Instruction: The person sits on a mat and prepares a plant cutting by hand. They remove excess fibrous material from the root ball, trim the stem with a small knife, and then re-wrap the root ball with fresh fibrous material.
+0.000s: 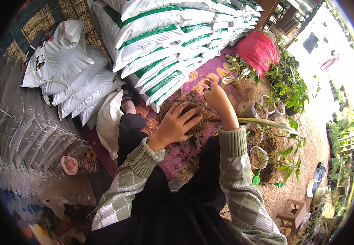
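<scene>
My left hand is closed over the dark, round, soil-covered base of a plant, its fingers spread around the top. Whether that base is a pot or a bare root ball I cannot tell. From it a long green stem and leaf run to the right, passing by my right wrist. Just beyond the base, to the right, my right hand is raised with its fingers curled; anything inside them is hidden. Loose brown soil lies scattered below on a purple patterned sheet.
White and green sacks are stacked ahead. More white bags and dark plastic bags lie left, near a clear plastic jar. To the right are a red sack, leafy plants, white grow bags and a brown stool.
</scene>
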`<state>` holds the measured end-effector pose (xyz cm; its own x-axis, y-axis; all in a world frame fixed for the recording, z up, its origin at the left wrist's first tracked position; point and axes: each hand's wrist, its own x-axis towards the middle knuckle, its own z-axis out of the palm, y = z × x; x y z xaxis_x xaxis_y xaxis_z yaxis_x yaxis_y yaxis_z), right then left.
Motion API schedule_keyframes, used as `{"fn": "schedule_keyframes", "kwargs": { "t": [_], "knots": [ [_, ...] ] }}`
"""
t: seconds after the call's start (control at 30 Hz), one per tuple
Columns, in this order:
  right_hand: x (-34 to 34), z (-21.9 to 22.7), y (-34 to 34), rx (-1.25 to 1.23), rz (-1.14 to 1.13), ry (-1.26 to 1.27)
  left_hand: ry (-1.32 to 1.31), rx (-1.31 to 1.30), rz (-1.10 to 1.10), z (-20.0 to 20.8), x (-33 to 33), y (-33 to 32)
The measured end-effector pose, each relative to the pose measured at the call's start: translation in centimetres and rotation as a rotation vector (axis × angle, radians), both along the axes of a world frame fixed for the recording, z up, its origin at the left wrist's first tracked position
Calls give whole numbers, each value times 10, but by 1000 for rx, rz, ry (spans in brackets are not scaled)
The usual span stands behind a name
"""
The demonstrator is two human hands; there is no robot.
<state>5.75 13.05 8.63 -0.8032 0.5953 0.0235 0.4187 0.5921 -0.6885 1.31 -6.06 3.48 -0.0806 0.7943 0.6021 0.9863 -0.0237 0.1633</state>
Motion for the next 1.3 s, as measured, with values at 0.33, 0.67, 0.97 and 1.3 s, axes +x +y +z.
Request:
{"fn": "schedule_keyframes", "kwargs": {
  "t": [0.33, 0.67, 0.97, 1.3],
  "knots": [
    [-17, -8, -24, 55, 198, -100, 122, 41, -91, -8, 13, -3],
    [3, 27, -83, 9, 410, 358, -267, 79, 174, -24, -1, 3],
    [32, 34, -115, -122, 482, 473, -744, 410, 255, -24, -13, 13],
    [58, 43, -92, -96, 676, 219, -843, 520, 254, -1, -13, 9]
  ]
}}
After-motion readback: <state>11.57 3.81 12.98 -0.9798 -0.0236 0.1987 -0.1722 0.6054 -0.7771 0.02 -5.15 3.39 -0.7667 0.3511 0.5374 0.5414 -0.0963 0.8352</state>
